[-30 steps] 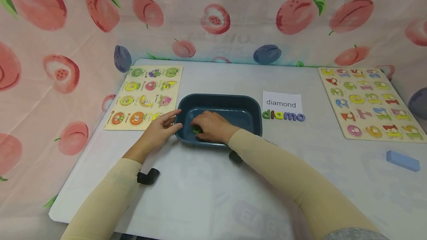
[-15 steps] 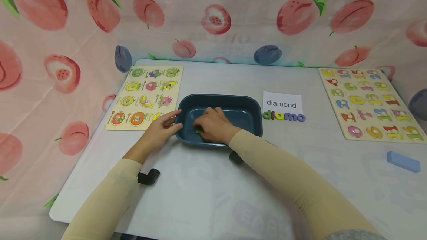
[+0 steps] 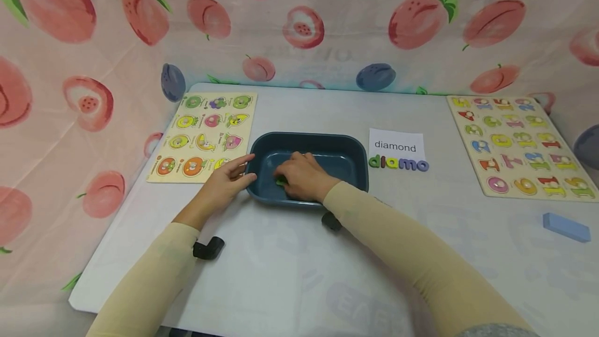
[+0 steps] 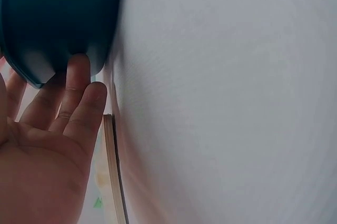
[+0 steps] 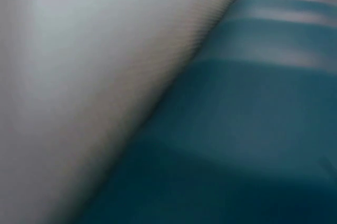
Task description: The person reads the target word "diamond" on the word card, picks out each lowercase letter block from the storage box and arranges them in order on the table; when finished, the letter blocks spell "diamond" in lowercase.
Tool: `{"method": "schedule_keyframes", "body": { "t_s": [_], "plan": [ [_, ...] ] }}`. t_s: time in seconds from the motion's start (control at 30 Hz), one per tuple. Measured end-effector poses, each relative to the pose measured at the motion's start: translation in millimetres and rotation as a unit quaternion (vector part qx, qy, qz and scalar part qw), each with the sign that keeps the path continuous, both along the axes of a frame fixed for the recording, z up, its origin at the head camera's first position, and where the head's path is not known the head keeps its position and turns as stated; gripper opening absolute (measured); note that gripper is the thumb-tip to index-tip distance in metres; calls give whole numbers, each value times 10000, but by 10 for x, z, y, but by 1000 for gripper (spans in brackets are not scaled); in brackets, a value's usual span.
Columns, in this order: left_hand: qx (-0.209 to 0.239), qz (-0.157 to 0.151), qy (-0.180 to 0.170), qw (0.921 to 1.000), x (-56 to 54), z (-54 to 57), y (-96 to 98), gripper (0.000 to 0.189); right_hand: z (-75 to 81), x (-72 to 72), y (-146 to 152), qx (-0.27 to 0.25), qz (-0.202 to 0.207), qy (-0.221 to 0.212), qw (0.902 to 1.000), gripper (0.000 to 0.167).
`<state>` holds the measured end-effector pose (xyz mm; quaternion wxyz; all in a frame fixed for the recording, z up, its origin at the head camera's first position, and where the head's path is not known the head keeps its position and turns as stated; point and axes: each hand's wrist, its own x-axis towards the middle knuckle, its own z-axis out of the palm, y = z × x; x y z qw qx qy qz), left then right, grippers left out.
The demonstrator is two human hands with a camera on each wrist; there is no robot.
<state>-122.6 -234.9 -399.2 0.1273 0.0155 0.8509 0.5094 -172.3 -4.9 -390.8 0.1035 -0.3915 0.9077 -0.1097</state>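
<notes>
A dark blue plastic basin [image 3: 306,140] stands mid-table. Against its left end rests my left hand [image 3: 221,187], fingers extended; in the left wrist view the fingertips of that hand [image 4: 50,145] touch the basin's outer wall [image 4: 60,13]. My right hand [image 3: 303,177] reaches down inside the basin, and its fingers pinch a small green piece [image 3: 281,180], mostly hidden by the hand. Only the basin's outer side [image 5: 237,124] and the table show in the right wrist view. Colourful letters [image 3: 398,164] spelling "diamo" lie right of the basin, below a white card [image 3: 396,143] printed "diamond".
A wooden fruit puzzle board [image 3: 216,137] lies at the left, partly behind my left hand. A number puzzle board [image 3: 519,147] lies at the right, with a light blue block [image 3: 566,227] in front of it. Peach-print cloth [image 3: 346,30] hangs behind the white table [image 3: 271,269].
My right hand has shifted slightly to the right inside the basin, and the green piece has moved with its fingers. The left hand stays at the basin's left end.
</notes>
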Motion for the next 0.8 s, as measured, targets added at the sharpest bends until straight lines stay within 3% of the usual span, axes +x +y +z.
{"method": "schedule_keyframes", "body": {
  "t_s": [0.53,0.8],
  "plan": [
    [47,-3,-50,10000,4,16,11,59,-14,-23,8,-113,101,-14,9999,23],
    [-21,-36,-7,10000,-1,11,5,59,91,-5,70,-562,85,101,9983,26]
  ]
}}
